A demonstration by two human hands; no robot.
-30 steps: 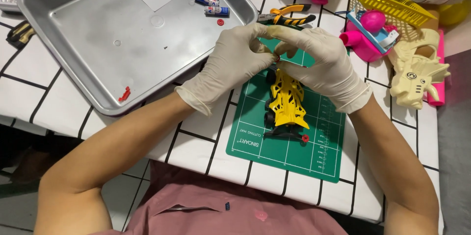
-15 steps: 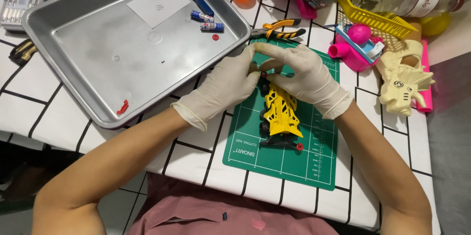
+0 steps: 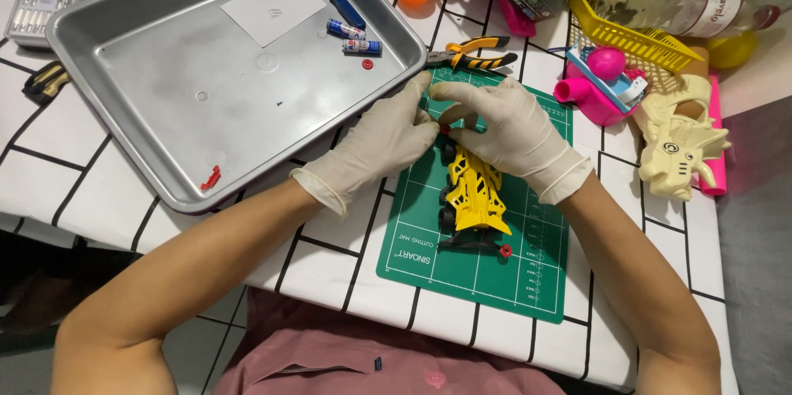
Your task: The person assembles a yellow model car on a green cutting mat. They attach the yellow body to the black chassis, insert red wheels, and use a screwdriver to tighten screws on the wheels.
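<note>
Two gloved hands met at the front end of the yellow plastic toy race car [image 3: 474, 193], which lay on the green cutting mat [image 3: 478, 271] on the white, black-lined table [image 3: 74, 189]. My left hand [image 3: 384, 143] had its fingers pinched together on a small red piece [image 3: 445, 128] at the car's nose. My right hand [image 3: 507, 131] lay over the car's front, fingers curled down onto it; whether it gripped firmly I could not tell. Behind the car's tail, on the mat, sat a small red wheel part [image 3: 506, 251]. Left of the car stood the grey metal tray [image 3: 165, 115], holding two small batteries [image 3: 353, 38] and a blue screwdriver [image 3: 342, 3]. Beyond the car lay yellow-handled pliers [image 3: 470, 53].
</note>
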